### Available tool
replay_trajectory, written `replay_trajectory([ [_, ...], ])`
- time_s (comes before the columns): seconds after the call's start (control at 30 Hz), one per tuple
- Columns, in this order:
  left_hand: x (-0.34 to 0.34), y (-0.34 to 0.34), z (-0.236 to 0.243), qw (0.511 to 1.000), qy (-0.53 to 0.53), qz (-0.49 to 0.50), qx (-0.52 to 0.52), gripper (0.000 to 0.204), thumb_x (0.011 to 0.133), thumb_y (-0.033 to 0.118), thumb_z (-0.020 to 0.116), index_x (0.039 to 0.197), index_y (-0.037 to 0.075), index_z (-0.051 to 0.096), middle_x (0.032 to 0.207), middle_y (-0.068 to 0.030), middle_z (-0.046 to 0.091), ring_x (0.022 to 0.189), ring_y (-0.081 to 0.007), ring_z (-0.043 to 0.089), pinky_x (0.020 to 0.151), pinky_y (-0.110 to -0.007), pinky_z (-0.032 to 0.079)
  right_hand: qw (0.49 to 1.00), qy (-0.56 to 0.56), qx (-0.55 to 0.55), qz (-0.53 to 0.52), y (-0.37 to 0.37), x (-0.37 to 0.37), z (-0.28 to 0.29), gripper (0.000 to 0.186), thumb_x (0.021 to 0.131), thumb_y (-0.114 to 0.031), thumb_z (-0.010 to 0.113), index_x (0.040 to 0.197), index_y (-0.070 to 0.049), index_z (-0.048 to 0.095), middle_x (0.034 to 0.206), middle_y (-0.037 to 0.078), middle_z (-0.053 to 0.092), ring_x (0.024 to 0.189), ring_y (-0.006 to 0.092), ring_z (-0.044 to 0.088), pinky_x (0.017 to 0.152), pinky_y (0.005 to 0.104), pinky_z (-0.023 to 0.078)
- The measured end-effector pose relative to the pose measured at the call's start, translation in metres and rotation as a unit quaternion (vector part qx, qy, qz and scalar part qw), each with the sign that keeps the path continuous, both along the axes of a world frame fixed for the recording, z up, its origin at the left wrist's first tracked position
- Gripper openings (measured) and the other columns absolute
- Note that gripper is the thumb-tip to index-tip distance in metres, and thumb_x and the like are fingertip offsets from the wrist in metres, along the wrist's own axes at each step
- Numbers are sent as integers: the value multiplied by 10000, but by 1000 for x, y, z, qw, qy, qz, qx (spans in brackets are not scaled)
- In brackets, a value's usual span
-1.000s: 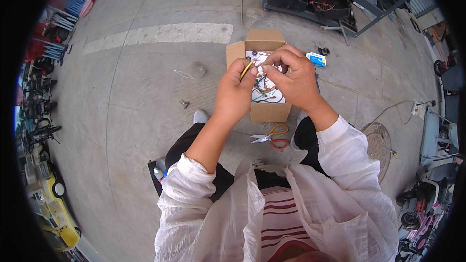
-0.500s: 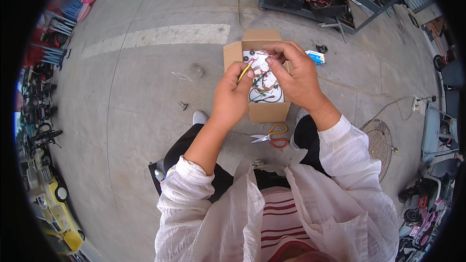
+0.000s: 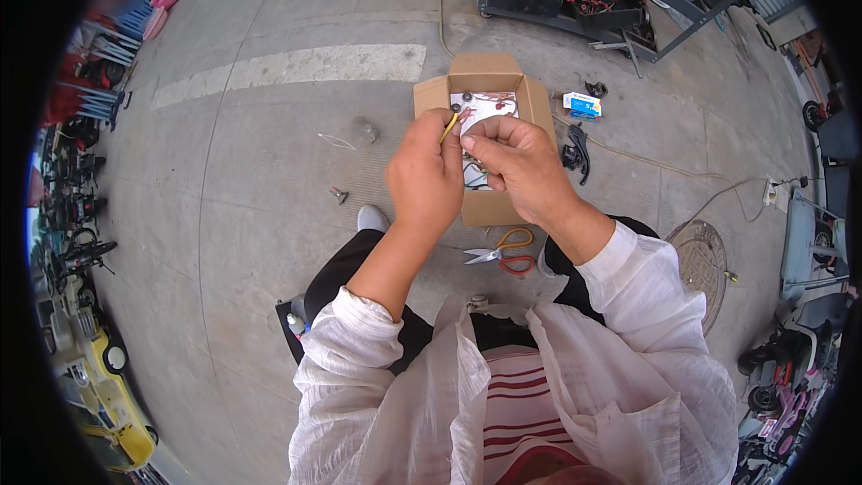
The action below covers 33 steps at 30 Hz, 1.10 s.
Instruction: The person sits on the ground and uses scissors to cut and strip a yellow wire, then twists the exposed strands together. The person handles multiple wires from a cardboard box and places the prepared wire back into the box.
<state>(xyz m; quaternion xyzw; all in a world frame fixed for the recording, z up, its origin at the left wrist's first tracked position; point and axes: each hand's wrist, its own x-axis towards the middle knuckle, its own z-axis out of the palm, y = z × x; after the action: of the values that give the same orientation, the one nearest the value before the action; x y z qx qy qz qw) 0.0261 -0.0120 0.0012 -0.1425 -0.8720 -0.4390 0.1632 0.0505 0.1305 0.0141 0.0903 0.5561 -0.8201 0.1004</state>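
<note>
Above box [image 3: 485, 208]: left hand [image 3: 424, 181] pinches yellow wire [image 3: 448, 127], axis tilted up-right; right hand [image 3: 516, 162] just beside, fingertips [image 3: 469, 140] closed at wire's tip.

Scissors [image 3: 503, 251] lie on the concrete near a round manhole cover [image 3: 700, 265].

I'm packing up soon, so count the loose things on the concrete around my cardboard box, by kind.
Open brown cardboard box: 1
Scissors with orange and yellow handles: 1
Small blue and white carton: 1
Black bundled part: 1
Total: 4
</note>
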Motion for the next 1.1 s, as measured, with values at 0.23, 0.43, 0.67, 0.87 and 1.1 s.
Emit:
replay_trajectory([
  [0.23,-8,-5,10,818,-376,-82,427,116,1013,210,619,958,110,643,755,55,590,517,-10,353,463,-202,261,990,31,136,36,7,-5,-2,185,888,-167,750,868,12,710,731,-6,632,625,53,505,539,243,388],
  [0.43,-9,-16,7,749,-474,-141,441,81,975,198,672,955,120,664,739,84,544,506,16,317,451,-190,222,990,-19,106,94,13,-12,-14,178,834,-141,765,778,16,701,682,16,601,614,82,508,549,256,380],
  [0.67,-10,-22,5,765,-476,-178,396,107,1004,214,637,943,127,646,706,88,521,495,8,294,440,-183,237,989,-51,68,124,18,-13,-7,191,818,-143,767,725,-14,662,651,9,566,565,76,456,489,257,307],
  [0.87,-10,-22,1,701,-475,-200,493,104,1036,223,586,998,128,603,821,59,544,524,-11,293,469,-177,263,986,32,140,83,11,-12,-8,210,841,-167,771,899,21,698,784,26,629,743,96,565,671,261,467],
  [1.1,-11,-19,6,691,-470,-177,520,111,1044,245,572,1006,144,596,888,51,550,568,-21,330,501,-177,285,947,157,280,14,5,-6,-4,306,833,-183,789,1036,16,677,984,94,655,905,208,644,800,332,515],
])
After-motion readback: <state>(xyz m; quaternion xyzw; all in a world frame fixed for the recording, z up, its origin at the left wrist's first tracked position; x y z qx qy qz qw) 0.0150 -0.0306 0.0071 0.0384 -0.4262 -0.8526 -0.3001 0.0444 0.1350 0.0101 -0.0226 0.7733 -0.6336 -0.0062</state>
